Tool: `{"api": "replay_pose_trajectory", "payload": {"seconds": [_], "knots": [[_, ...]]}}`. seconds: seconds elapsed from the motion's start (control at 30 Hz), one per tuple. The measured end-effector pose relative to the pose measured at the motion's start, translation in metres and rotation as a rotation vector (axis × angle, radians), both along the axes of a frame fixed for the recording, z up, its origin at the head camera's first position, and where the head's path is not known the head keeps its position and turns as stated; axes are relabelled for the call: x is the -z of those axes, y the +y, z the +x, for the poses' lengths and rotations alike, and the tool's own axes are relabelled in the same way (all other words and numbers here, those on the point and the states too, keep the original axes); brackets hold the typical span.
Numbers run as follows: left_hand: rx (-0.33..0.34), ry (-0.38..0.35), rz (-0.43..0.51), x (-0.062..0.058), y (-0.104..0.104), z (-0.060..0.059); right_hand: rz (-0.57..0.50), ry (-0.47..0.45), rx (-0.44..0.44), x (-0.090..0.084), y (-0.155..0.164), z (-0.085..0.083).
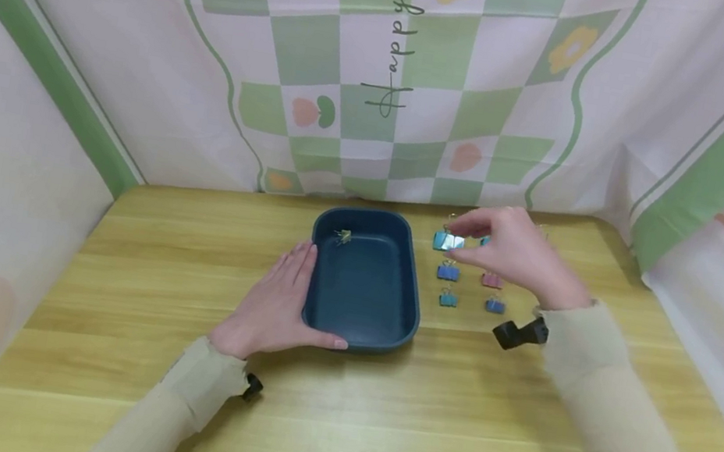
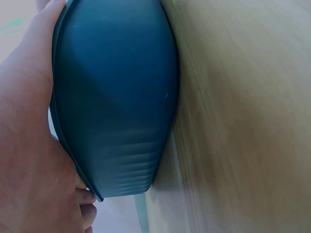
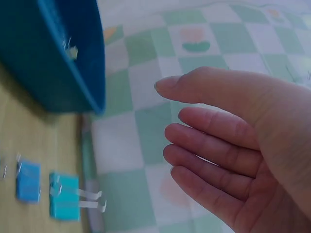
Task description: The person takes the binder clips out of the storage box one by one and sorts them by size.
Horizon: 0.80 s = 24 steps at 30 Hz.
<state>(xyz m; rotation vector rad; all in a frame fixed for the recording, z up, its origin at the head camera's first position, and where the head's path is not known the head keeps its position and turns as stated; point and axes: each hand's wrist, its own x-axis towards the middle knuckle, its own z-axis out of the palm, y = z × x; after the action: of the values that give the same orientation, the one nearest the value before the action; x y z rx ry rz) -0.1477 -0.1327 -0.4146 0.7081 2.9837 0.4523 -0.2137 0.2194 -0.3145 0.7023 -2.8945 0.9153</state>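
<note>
A dark blue tray [image 1: 414, 315] sits mid-table with one small green clip [image 1: 343, 236] inside near its far left corner. My left hand [image 1: 279, 300] rests flat against the tray's left wall, fingers straight and thumb along the front; the left wrist view shows the palm [image 2: 29, 145] on the tray wall [image 2: 116, 97]. My right hand [image 1: 474, 237] hovers open above several binder clips right of the tray, nearest a teal clip [image 1: 448, 241]. In the right wrist view the hand [image 3: 233, 145] is bare, with a teal clip [image 3: 64, 196] and a blue clip [image 3: 28, 180] on the wood below.
More clips lie in two rows: blue [image 1: 448, 273], pink [image 1: 491, 280], small teal [image 1: 447, 300], blue [image 1: 495, 305]. Checked cloth walls close the back and both sides of the wooden table [image 1: 374, 418].
</note>
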Motion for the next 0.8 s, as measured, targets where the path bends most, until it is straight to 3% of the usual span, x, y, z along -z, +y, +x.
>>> {"api": "replay_pose_trajectory", "payload": {"seconds": [0.37, 0.8], "knots": [[0.002, -0.008, 0.0, 0.0, -0.001, -0.001, -0.013, -0.07, -0.118, -0.002, -0.062, -0.018], [0.016, -0.011, -0.016, -0.001, -0.002, -0.002, -0.013, -0.106, -0.247, 0.028, -0.126, -0.058]]}}
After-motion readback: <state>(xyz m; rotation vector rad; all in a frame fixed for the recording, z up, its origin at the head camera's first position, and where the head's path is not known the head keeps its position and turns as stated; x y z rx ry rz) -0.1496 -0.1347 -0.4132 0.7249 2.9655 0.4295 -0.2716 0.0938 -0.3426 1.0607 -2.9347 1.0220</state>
